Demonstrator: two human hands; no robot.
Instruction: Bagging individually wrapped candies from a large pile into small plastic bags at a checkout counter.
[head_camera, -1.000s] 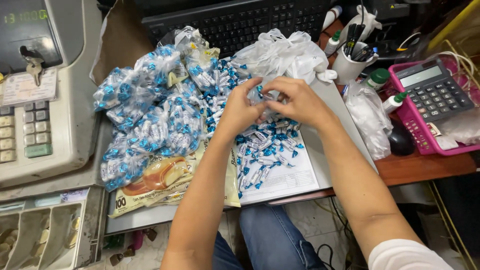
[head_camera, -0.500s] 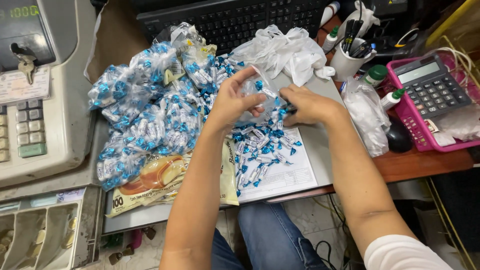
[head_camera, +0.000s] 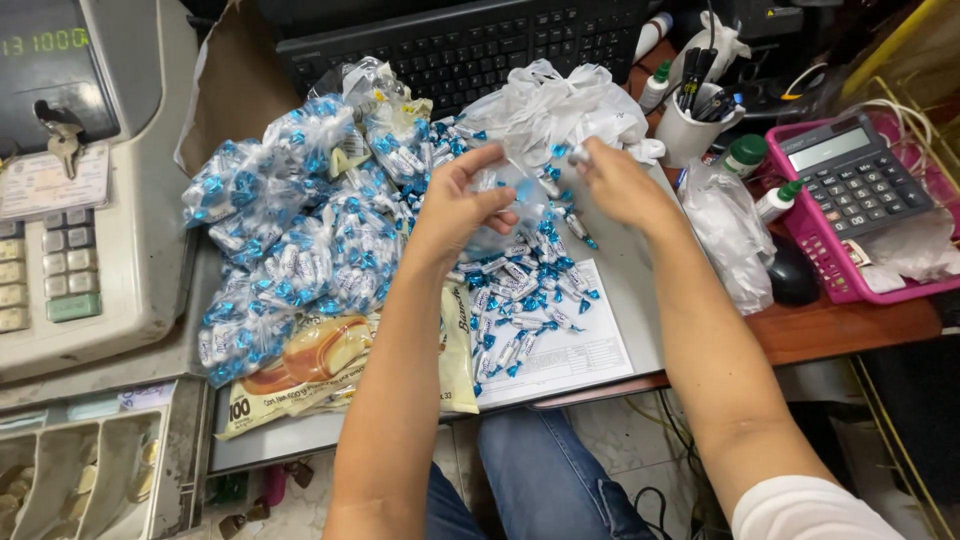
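1. Fingers (head_camera: 492, 196) of the left hand (head_camera: 455, 205) curl around a small clear bag (head_camera: 510, 205), pinching its edge; fingers of the right hand (head_camera: 615, 180) press together on one wrapped candy (head_camera: 578, 155).
2. Desk (head_camera: 640, 290): carries everything, with a keyboard (head_camera: 470, 45) at the far edge.
3. Filled candy bags (head_camera: 290, 240): heaped left of both hands.
4. Loose blue-and-white candies (head_camera: 525, 300): spread on a paper sheet (head_camera: 575, 355), directly below the hands.
5. The clear bag lies between the hands, nearer the left; the pinched candy sits just right of and above its opening.
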